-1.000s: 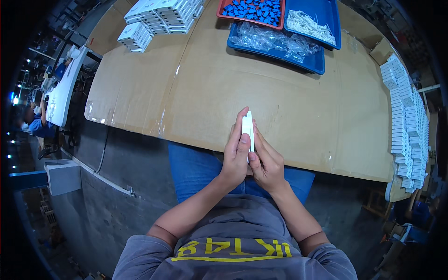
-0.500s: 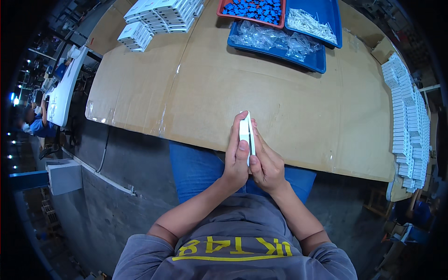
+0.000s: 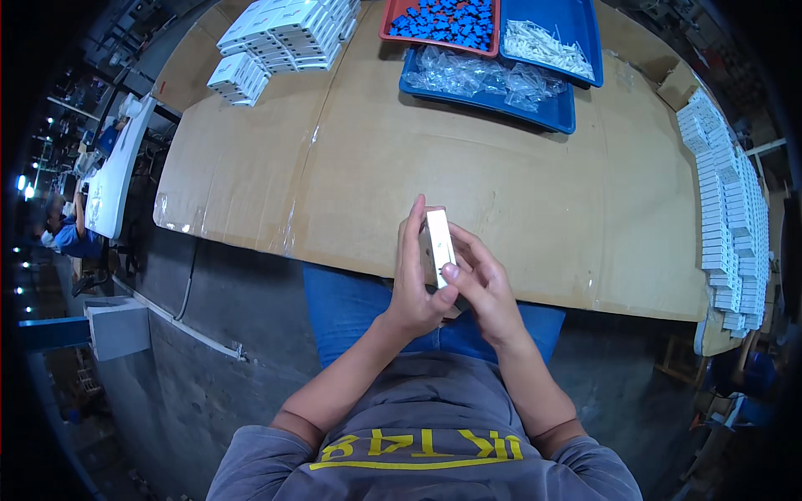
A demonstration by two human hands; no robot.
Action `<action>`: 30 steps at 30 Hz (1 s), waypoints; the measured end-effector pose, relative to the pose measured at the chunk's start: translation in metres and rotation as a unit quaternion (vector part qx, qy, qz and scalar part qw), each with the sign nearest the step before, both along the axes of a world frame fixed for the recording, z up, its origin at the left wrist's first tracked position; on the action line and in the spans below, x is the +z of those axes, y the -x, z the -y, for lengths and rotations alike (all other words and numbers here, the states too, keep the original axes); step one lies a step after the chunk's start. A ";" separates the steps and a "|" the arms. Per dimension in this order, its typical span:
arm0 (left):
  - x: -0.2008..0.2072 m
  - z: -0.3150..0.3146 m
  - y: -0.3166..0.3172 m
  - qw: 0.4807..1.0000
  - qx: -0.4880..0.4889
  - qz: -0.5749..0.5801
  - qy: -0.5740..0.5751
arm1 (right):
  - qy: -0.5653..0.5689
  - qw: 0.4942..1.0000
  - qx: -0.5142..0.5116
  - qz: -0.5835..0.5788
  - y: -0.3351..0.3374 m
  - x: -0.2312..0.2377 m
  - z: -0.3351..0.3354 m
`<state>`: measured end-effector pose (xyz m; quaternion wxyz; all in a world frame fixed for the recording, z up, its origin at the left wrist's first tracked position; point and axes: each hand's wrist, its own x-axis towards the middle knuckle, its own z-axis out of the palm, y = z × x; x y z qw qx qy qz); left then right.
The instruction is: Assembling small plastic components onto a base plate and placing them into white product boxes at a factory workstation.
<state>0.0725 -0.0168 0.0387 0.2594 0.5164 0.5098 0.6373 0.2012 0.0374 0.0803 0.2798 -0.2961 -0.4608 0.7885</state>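
Note:
A white, flat rectangular plastic case (image 3: 439, 238) is held upright between my hands, just above the table's near edge. Its narrow side faces up and shows small dark holes or marks. My left hand (image 3: 410, 280) presses along the left face, fingers stretched upward and thumb by the lower end. On the other side, my right hand (image 3: 487, 292) grips the case with its thumb on the narrow side and its fingers bent behind the right face. The palms and fingers hide most of both broad faces.
The cardboard-covered table (image 3: 368, 184) bears stacked white cases (image 3: 280, 37) at far left and more stacks (image 3: 728, 217) along the right. A red tray (image 3: 384, 29) of blue parts, a blue tray (image 3: 596, 63) of white pieces and another blue tray (image 3: 535, 118) of clear plastic pieces stand at the back.
The case has turned so its narrow side shows more fully, and the dark gap along it no longer shows. My right thumb has moved up onto that side; the right fingers have spread.

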 end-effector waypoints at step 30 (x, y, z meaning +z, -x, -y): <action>-0.020 0.001 -0.010 0.987 0.126 -0.016 -0.100 | -0.186 0.977 -0.067 0.083 0.008 -0.013 0.045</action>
